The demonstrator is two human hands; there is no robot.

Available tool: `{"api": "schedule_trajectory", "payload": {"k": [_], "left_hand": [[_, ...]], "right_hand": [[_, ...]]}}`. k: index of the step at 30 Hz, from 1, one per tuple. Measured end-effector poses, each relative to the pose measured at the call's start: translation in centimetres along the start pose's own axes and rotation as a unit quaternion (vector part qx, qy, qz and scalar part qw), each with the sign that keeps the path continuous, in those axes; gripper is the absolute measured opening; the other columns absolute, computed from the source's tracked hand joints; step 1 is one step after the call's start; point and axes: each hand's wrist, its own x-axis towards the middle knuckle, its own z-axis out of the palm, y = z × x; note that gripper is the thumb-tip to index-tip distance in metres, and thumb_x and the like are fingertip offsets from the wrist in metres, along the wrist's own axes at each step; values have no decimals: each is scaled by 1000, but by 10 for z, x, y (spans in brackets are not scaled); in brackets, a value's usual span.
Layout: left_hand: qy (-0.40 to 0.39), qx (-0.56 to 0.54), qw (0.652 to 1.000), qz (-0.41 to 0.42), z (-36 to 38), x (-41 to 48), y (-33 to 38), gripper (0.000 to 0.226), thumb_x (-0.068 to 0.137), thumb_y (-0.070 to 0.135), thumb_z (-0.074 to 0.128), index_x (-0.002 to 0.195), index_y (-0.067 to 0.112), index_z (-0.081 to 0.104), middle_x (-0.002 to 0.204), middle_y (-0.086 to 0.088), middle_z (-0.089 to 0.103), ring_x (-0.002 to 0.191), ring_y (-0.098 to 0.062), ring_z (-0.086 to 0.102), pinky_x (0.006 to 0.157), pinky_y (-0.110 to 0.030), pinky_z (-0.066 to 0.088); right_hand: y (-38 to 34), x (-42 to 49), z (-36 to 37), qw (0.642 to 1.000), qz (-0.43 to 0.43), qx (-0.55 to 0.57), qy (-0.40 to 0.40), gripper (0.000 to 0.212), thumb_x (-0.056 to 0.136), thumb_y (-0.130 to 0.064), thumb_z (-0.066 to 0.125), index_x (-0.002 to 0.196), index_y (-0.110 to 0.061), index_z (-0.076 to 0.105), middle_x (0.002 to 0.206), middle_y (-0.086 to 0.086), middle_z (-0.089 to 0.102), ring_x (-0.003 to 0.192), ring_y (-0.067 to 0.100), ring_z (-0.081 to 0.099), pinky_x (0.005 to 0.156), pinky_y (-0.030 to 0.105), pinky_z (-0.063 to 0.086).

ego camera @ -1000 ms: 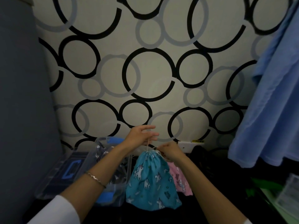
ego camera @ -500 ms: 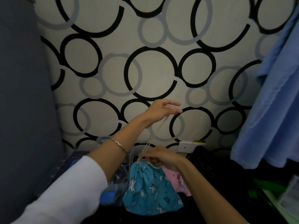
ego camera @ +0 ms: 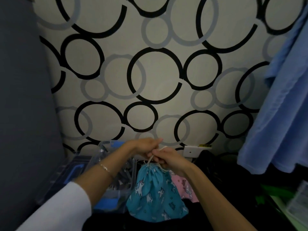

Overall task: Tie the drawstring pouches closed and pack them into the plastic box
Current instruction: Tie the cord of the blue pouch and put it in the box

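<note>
Matt printed cloth pouch (ego camera: 155,194)

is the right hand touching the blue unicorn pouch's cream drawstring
Touching. The head view shows the right hand pinching the cream drawstring just above the gathered neck of the blue unicorn-print fabric pouch.

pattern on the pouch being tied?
The pouch is teal blue with white unicorns, and its drawstring is cream. Head view, the only one.
</note>
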Motion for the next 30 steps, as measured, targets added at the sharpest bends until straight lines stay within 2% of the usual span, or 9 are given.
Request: {"api": "schedule_trajectory", "payload": {"k": [5, 10, 12, 16, 20, 23, 25, 27, 30], "left_hand": [[63, -83, 992, 68, 21, -9, -14, 71, 100, 58, 17, 54, 34, 67, 56, 14, 66, 55, 8, 60, 55, -4, 43], [92, -99, 986, 95, 29, -7, -22, 63, 99, 60, 21, 65, 36, 68, 64, 14, 68, 64, 7, 62, 64, -15, 46], [94, -90, 987, 99, 29, -8, -23, 53, 98, 58, 30, 74, 32, 68, 66, 17, 68, 63, 9, 60, 61, -11, 44], [92, -80, 989, 84, 21, -12, -29, 40, 93, 50, 53, 64, 28, 70, 46, 16, 49, 45, 5, 46, 47, -9, 35], [95, -75, 990, 76, 13, -16, -26, 36, 97, 40, 52, 67, 26, 65, 43, 14, 31, 38, -2, 27, 39, -16, 23], [65, -85, 993, 56, 11, -20, -17, 37, 99, 41, 48, 67, 24, 57, 46, 14, 35, 42, -4, 29, 42, -18, 25], [33, -81, 995, 43, 9, -23, -11, 37, 98, 44, 49, 67, 23, 55, 53, 12, 37, 46, -5, 30, 46, -19, 25], [11, -79, 996, 39, 6, -27, -6, 36, 97, 44, 51, 69, 22, 55, 57, 10, 37, 49, -6, 31, 48, -20, 25], [28, -102, 993, 52, 6, -27, -3, 33, 96, 40, 54, 70, 20, 61, 56, 8, 40, 49, -6, 31, 48, -21, 24]], "right_hand": [[-4, -1, -2, 1000, 17, 10, 21, 39, 101, -24, 49, 66, -8, 58, 50, -2, 46, 45, 7, 34, 44, 17, 24], [-7, -1, -2, 993, -1, -77, 87, 44, 100, -32, 49, 63, -11, 59, 48, -4, 52, 44, 8, 40, 47, 20, 29], [-7, 0, -6, 989, -12, -74, 131, 40, 99, -30, 51, 64, -12, 57, 51, -4, 53, 45, 7, 42, 48, 19, 32], [-5, 0, -18, 980, -3, -85, 182, 28, 97, -25, 56, 78, -6, 66, 59, 0, 54, 50, 9, 44, 46, 18, 35], [-2, 1, -24, 985, 42, -55, 160, 12, 90, -17, 63, 100, -14, 58, 65, 1, 56, 48, 8, 46, 45, 21, 36], [0, -2, -26, 982, -23, -139, 124, 48, 85, 4, 56, 122, -27, 54, 85, 3, 61, 59, 5, 54, 51, 14, 43], [1, -3, -23, 971, -77, -206, 93, 44, 86, 11, 48, 96, -26, 70, 79, -4, 66, 60, 0, 54, 55, 10, 41], [1, -4, -22, 976, -73, -182, 92, 49, 89, 9, 45, 68, -27, 71, 67, -5, 63, 66, 11, 54, 64, 20, 41], [2, -5, -24, 993, -38, -92, 64, 36, 93, -1, 50, 69, -20, 69, 67, -1, 62, 64, 8, 52, 64, 21, 41]]}}
